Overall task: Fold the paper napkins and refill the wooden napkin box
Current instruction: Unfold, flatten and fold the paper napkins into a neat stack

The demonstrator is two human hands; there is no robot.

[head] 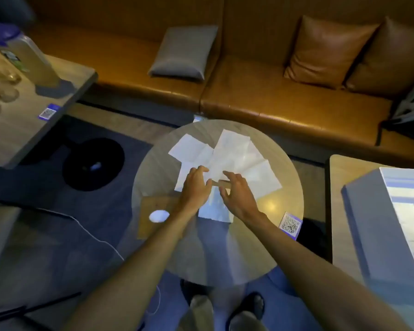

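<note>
The paper napkins (225, 154) lie unfolded in a loose, overlapping fan at the middle of the frame, on the round table (285, 187). Just below them a tan strip (222, 183), likely an edge of the wooden napkin box, shows between the hands, with another white sheet (214, 210) beneath it. The left hand (195, 185) rests bent fingers on the fan. The right hand (239, 194) arches spread fingers over the strip. Whether either pinches anything cannot be told. Because the sheets overlap, pulling one would probably drag its neighbours, skewing a fold or tearing thin paper. A wide sweep could push the wooden panel (153, 218) at lower left, or the QR card (289, 225) at the table's right rim, over the edge.
</note>
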